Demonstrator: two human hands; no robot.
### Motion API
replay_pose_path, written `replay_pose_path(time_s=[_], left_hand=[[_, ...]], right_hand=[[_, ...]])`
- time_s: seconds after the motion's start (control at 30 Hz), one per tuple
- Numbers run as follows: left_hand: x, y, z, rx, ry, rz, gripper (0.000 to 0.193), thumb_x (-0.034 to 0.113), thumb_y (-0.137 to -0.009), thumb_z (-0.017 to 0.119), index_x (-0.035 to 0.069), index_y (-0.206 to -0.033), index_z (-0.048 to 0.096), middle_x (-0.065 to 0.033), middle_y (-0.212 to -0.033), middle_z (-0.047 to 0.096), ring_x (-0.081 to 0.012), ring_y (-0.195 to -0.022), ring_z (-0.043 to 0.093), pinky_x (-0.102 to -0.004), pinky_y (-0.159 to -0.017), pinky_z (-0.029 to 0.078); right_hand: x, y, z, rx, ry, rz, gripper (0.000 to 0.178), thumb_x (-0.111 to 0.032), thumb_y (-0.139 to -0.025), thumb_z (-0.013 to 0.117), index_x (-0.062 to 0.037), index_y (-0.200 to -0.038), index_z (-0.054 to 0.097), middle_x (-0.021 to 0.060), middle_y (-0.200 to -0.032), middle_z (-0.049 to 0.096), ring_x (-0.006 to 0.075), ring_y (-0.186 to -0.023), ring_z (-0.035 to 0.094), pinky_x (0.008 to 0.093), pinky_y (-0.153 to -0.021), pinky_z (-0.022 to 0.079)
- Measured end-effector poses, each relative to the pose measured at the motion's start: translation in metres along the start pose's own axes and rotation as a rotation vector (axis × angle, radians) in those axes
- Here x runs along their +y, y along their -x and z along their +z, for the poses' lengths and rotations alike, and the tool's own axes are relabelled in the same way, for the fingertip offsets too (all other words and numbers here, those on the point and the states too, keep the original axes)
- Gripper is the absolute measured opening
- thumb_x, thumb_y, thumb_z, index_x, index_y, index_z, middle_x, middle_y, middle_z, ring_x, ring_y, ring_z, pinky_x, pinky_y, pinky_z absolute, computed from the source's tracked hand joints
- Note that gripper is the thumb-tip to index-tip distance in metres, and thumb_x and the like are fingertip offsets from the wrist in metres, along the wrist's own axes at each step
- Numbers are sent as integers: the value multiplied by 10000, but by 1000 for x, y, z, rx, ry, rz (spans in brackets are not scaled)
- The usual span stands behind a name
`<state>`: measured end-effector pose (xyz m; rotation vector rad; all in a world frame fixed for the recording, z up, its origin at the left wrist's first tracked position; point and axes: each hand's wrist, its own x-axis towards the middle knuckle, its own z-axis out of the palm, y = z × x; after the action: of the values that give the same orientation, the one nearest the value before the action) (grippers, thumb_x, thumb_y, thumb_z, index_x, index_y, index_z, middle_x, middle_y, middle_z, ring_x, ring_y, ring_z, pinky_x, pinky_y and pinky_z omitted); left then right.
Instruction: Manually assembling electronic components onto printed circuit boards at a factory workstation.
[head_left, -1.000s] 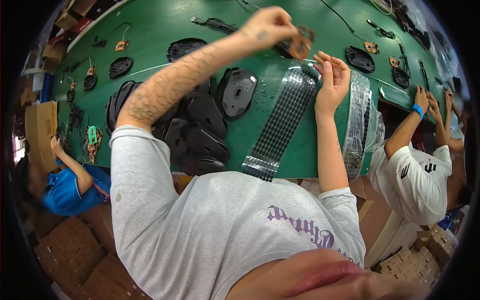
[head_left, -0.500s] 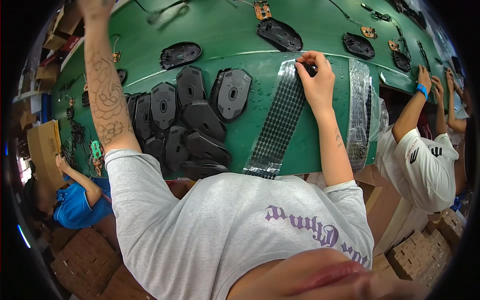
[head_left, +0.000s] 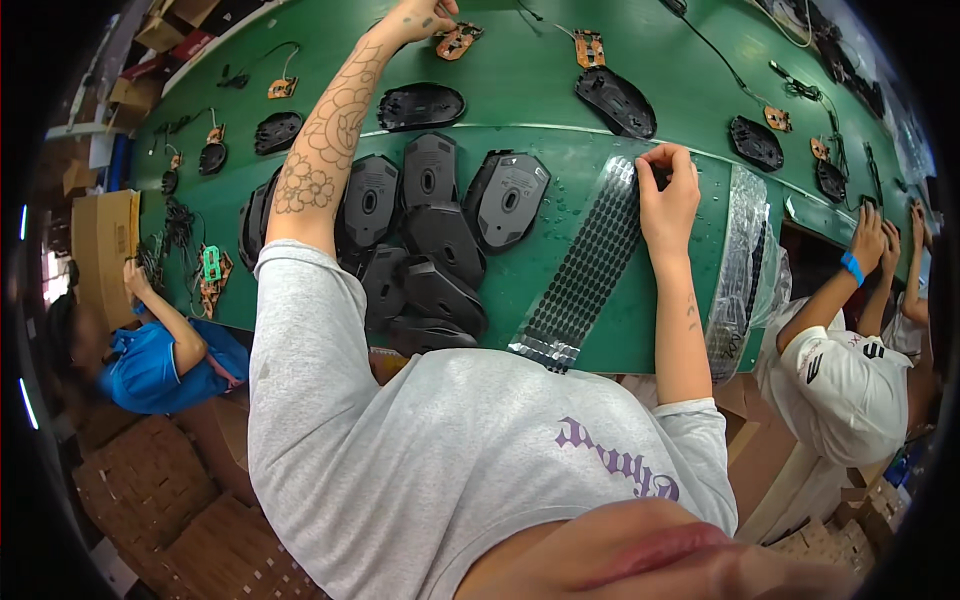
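My left hand (head_left: 418,20) reaches to the far edge of view, its fingers closed at the edge of a brown circuit board (head_left: 460,42); the fingertips are partly cut off. Dark oval spots show on the back of that hand. My right hand (head_left: 670,195) pinches the upper right edge of a clear sheet of black oval pads (head_left: 585,260) lying on the table. Whether a loose pad is between those fingertips is hidden. Left of the sheet lie several black mouse shells (head_left: 508,200), undersides up, some stacked. A hollow shell (head_left: 420,105) lies below the left hand.
On the green table (head_left: 520,90) more hollow shells (head_left: 615,100) sit by boards with cables. A clear plastic-wrapped pack (head_left: 738,260) lies right of my right hand. Co-workers sit at both sides, one in a blue shirt (head_left: 165,365), another in a white shirt (head_left: 850,390).
My left hand has swung right from the far left, and the circuit board now shows at its fingers. The view has shifted left over the table. My right hand stays at the sheet.
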<state>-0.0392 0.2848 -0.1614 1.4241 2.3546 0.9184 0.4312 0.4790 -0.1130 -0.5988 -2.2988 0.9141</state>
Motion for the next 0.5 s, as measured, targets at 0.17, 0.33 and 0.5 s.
replay_pose_path(time_s=[0.17,0.33,0.5], left_hand=[[92,17,0,75,-90,-17,159,88,-788,650,9,-926,656,-83,-796,673,-194,-666,609,-284,-596,503],[114,55,-21,53,-276,-37,241,230,-861,646,0,-929,626,-98,-814,649,-226,-677,574,-353,-641,473],[88,74,-64,261,-456,-148,331,335,-900,588,70,-1098,600,-108,-1112,669,-300,-986,632,-382,-831,493]], right_hand=[[1,-2,-2,18,20,-18,150,-24,-794,650,-66,-918,577,41,-834,608,216,-768,545,324,-738,452],[-6,-2,1,37,-6,-76,144,-13,-784,627,-50,-913,575,60,-835,604,217,-752,539,319,-713,446],[7,4,16,192,152,-177,173,-31,-773,649,-72,-924,576,61,-870,599,230,-786,535,327,-736,447]])
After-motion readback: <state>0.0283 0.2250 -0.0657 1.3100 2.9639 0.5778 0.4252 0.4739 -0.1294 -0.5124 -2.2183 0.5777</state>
